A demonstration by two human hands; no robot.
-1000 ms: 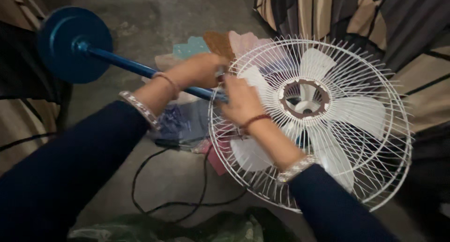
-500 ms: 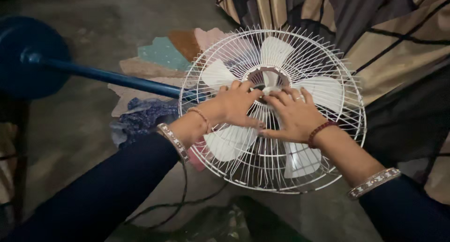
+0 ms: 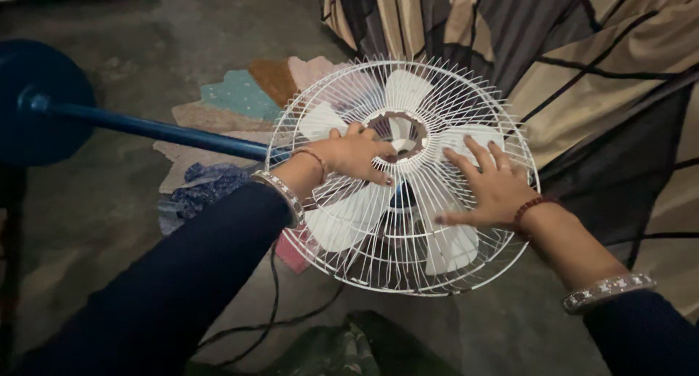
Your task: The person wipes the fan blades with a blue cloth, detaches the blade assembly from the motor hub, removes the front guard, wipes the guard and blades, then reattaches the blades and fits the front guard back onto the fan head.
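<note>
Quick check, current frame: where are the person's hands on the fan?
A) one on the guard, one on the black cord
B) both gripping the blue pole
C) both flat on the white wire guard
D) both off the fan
C: the left hand and the right hand both lie spread on the white wire guard; the blue pole is untouched.

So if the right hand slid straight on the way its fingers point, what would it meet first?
The right hand lies flat on the white fan guard, fingers aimed up-left. It would probably reach the round center ring first, staying on the wires.
</note>
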